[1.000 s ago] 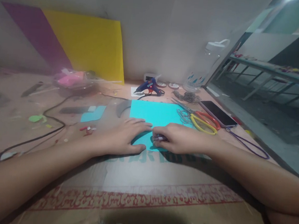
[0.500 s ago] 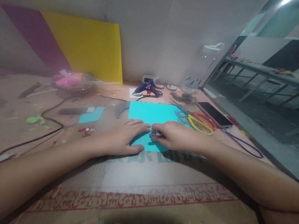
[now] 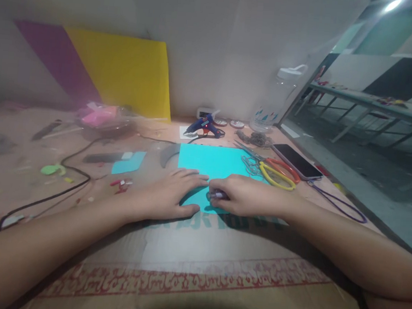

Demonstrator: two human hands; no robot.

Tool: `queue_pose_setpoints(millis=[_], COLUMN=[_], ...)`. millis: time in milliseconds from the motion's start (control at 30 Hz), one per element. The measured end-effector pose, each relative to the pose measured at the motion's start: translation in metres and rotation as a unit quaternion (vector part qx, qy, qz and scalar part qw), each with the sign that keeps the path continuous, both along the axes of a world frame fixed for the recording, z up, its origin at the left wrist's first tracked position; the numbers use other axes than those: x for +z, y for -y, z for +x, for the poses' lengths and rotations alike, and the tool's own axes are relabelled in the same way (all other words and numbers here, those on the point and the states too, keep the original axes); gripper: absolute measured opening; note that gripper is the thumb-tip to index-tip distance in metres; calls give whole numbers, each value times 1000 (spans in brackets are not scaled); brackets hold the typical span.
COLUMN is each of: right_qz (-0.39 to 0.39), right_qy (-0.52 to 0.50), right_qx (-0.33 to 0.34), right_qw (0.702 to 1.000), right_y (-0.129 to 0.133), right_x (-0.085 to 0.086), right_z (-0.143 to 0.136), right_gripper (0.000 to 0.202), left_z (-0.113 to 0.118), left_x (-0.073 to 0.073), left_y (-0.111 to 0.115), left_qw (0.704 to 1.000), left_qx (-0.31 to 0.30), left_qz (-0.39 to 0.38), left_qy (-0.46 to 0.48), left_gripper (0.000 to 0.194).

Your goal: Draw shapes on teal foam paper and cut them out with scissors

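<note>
A bright turquoise sheet of paper or foam (image 3: 209,158) lies flat in front of me. My left hand (image 3: 170,192) rests on its left side, palm down, with thumb and fingers spread. Curled over the sheet's near part is my right hand (image 3: 245,195), its fingers closed around a small greyish-purple stick-like object (image 3: 219,194). One end of that object points left, close to the sheet; most of it is hidden in my fist, so its kind is unclear. Scissors with orange handles (image 3: 287,169) and a yellow-handled tool (image 3: 278,179) lie by the sheet's right edge.
A blue glue gun (image 3: 204,126) stands behind the sheet. To the right are a phone (image 3: 297,161) with a cord and a clear bottle (image 3: 271,102). A black cable (image 3: 77,181) and turquoise scraps (image 3: 129,163) lie left. Yellow (image 3: 126,77) and purple sheets lean on the wall.
The view has tipped slightly, so everything sits a little lower. My left hand keeps its place on the sheet. My right fist stays closed on the stick-like object, slightly turned, showing a bit more of it.
</note>
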State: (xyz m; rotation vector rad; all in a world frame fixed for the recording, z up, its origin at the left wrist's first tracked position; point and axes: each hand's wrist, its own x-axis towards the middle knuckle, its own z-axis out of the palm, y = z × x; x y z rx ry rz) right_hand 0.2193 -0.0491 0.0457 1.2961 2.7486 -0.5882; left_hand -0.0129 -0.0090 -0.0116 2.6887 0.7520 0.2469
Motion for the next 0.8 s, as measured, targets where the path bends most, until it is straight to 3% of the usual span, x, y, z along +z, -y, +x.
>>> queue_pose_setpoints(millis=[133, 300, 467, 667, 800], right_qz=[66, 1, 63, 1, 24], right_qy=[-5, 12, 17, 32, 7], right_qx=[-35, 3, -31, 0, -45], right_qw=[997, 1000, 997, 999, 999], right_y=[0, 2, 6, 5, 2], right_x=[-2, 2, -5, 6, -1], right_z=[-2, -2, -6, -2, -4], right_gripper=[24, 16, 21, 15, 21], left_z=[0, -1, -1, -1, 0], left_x=[0, -1, -2, 1, 3], left_y=[0, 0, -1, 1, 1], left_qw=[1000, 1000, 1000, 1000, 1000], left_qx=[-10, -3, -1, 0, -5], left_qz=[19, 11, 13, 9, 20], left_qy=[4, -14, -5, -14, -10], left_gripper=[61, 64, 64, 62, 62])
